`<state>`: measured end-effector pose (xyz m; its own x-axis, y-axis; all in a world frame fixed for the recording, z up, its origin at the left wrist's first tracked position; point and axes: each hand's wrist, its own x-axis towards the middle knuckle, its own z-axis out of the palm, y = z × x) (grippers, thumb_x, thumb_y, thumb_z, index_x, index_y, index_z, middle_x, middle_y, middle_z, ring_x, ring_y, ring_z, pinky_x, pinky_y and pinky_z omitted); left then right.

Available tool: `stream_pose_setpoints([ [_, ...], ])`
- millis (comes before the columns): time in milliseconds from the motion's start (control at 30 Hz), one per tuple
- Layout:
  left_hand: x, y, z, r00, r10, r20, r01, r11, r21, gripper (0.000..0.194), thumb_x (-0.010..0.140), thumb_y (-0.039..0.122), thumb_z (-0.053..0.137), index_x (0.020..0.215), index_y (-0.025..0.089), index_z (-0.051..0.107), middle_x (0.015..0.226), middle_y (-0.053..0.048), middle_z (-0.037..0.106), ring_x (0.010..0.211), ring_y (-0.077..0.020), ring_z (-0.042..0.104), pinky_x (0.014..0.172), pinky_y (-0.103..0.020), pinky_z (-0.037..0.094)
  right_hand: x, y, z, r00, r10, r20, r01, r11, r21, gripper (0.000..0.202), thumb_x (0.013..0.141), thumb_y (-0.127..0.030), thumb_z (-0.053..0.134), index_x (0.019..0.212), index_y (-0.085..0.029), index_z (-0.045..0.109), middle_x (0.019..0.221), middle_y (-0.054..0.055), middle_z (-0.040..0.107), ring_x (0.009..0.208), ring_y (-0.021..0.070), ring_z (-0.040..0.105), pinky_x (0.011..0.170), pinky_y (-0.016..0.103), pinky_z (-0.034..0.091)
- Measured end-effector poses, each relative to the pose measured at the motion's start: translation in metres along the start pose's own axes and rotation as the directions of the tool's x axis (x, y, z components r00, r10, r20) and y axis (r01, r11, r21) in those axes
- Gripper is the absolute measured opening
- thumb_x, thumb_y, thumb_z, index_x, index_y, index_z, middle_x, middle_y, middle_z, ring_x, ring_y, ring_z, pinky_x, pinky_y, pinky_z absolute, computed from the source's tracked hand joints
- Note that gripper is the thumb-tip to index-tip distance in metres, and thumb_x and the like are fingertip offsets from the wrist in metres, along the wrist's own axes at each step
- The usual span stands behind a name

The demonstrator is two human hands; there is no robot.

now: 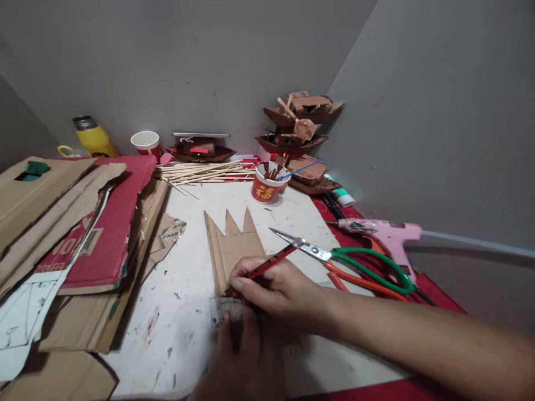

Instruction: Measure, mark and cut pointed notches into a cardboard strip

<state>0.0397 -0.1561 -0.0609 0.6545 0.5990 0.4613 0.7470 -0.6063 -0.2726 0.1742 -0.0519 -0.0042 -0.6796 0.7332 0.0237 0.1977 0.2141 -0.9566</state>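
Brown cardboard forms the strip [238,253] located directly beyond the left hand [246,359], flat on the white board [167,312]. Its far end is already cut into three pointed teeth [249,221]; marking at the near portion appears underway and incomplete. Whether further cutting remains cannot be determined. Lengthwise creases run along the strip's left side, and a faint line crosses near the notch bases. The left hand is ungrasping, its extended fingers pressing the transparent ruler [215,313]. The right hand [288,289] grips a red-and-black pencil [276,259], tip at the ruler's far edge. Scissors [315,252] lie beyond the right forearm.
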Motion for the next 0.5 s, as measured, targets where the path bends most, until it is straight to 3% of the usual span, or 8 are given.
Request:
stream_pose_setpoints([
  [167,0.001,-0.001,-0.001,1.0,0.01,0.004,-0.01,1.0,-0.009,0.046,0.102,0.041,0.037,0.118,0.015,0.071,0.11,-0.01,0.075,0.103,-0.0294,0.063,0.079,-0.041,0.052,0.003,0.007,0.001,0.999,-0.03,0.03,0.033,0.996,-0.083,0.02,0.093,-0.021,0.05,0.082,-0.015,0.065,0.075,0.002,0.063,0.068,0.0133,0.058,0.062,0.023,0.048],
  [500,0.001,0.001,-0.004,0.998,0.012,0.067,-0.011,1.0,-0.026,0.052,0.1,0.051,0.038,0.124,0.017,0.07,0.116,-0.011,0.074,0.108,-0.0307,0.063,0.081,-0.042,0.054,0.013,0.004,0.0,0.997,0.018,0.075,-0.014,0.998,-0.064,0.019,0.092,-0.022,0.052,0.077,-0.016,0.061,0.068,-0.001,0.059,0.061,0.0113,0.053,0.054,0.021,0.043],
])
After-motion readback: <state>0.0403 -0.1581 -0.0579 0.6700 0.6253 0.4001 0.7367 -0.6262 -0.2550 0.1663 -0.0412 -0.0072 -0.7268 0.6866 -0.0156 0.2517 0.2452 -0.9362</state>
